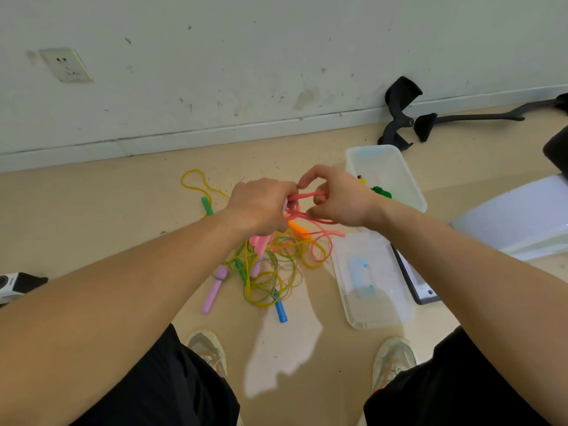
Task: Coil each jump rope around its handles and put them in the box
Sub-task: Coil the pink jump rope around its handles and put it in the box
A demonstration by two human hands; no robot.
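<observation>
While the pink jump rope point(307, 195) is only part wound, it sits in the air just left of the box point(410, 182), stretched between both hands. The left hand point(261, 206) is curled tight round the bundle (the handles inside that fist are mostly hidden), and the right hand point(338, 198) pinches a loop of the pink cord between thumb and fingers.

To do this step well, I judge the left hand should hold firm as the anchor while the right lays each turn snug beside the one before, under light tension. The loose pink tail point(321, 241) droops toward the pile of ropes point(270, 272) on the floor, left of the box and nearer the person, so lifting it free before each pull should stop it dragging the orange handle point(299, 230) or the yellow-green cords along. The last stretch of cord wants tucking under a turn, or the coil may spring open.

Inside the box lies something green point(381, 192). Its clear lid point(372, 281) rests on the floor just on the near side of the box. A blue handle point(281, 309) and a lilac handle point(212, 293) lie in the pile; a green handle point(207, 206) lies farther left.

No brand, label or writing can be read anywhere.
</observation>
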